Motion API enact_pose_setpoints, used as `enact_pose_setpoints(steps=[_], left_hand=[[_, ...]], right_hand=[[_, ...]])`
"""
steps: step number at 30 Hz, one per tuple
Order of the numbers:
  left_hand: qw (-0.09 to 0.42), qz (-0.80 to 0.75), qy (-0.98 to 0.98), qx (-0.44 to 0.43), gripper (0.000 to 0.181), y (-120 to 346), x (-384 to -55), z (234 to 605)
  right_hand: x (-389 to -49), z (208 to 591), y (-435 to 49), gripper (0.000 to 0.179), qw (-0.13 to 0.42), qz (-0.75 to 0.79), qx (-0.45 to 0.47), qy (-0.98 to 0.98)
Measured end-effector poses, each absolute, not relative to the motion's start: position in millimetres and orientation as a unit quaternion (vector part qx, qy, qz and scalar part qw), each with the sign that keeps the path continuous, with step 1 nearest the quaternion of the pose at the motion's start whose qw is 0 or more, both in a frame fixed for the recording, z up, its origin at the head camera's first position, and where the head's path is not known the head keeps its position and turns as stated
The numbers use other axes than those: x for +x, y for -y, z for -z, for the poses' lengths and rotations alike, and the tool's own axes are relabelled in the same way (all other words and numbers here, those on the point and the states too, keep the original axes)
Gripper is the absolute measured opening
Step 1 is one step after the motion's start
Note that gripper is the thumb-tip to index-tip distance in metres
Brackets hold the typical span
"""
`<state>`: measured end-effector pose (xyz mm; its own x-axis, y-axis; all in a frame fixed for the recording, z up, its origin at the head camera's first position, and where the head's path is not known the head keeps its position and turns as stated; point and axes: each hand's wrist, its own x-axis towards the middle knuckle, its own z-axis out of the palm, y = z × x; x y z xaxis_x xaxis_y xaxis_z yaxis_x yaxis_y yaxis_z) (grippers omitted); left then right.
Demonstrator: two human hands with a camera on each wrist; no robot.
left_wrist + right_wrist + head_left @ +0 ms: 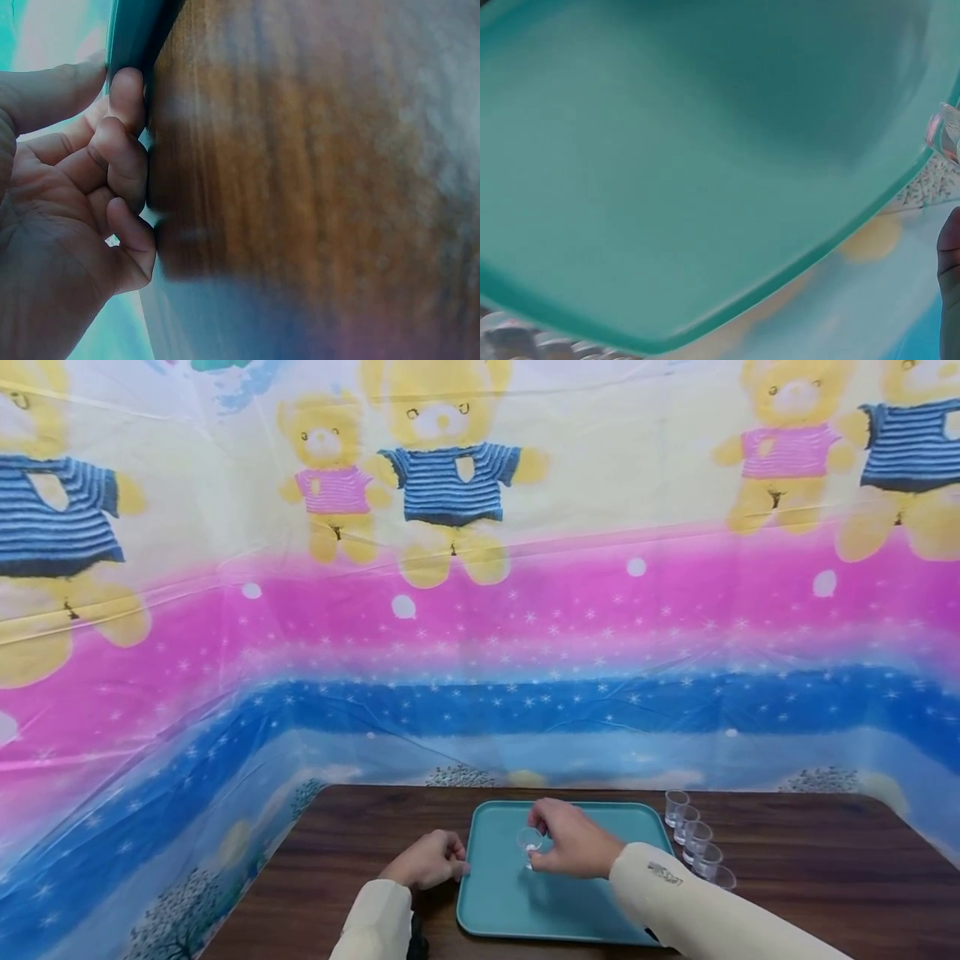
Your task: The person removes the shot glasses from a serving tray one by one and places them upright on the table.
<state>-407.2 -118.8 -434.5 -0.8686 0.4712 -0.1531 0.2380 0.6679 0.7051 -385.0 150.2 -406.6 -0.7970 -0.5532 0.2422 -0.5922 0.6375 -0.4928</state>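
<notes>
My right hand (576, 843) holds a small clear cup (529, 838) between thumb and fingers, over the left half of a teal tray (600, 914). In the right wrist view only part of the cup (948, 136) and a bit of the hand (950, 274) show at the right edge. At the tray's left side, my left hand (433, 860) pinches the rim. The left wrist view shows the thumb (56, 94) on the inner side of that rim (133, 37), with the curled fingers (124, 161) outside it, close over the wooden table.
Several more clear cups (696, 839) stand in a row along the tray's right side, the nearest partly hidden by my right sleeve (675, 885). Dark brown wood-grain table (825, 868) surrounds the tray. A printed cloth with bears (450, 485) hangs behind and at the sides.
</notes>
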Motion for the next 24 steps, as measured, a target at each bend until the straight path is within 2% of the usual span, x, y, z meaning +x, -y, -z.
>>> enact_pose_setpoints(steps=[17, 24], left_hand=[[0.162, -0.357, -0.895, 0.211, 0.01, 121.9, -406.7, 432.8], [0.163, -0.357, -0.894, 0.215, 0.01, 118.8, -408.2, 435.1]], right_hand=[[-364.8, 384.2, -215.0, 0.024, 0.052, -0.264, 0.272, 0.924], [-351.9, 380.7, -255.4, 0.024, 0.056, -0.235, 0.266, 0.933]])
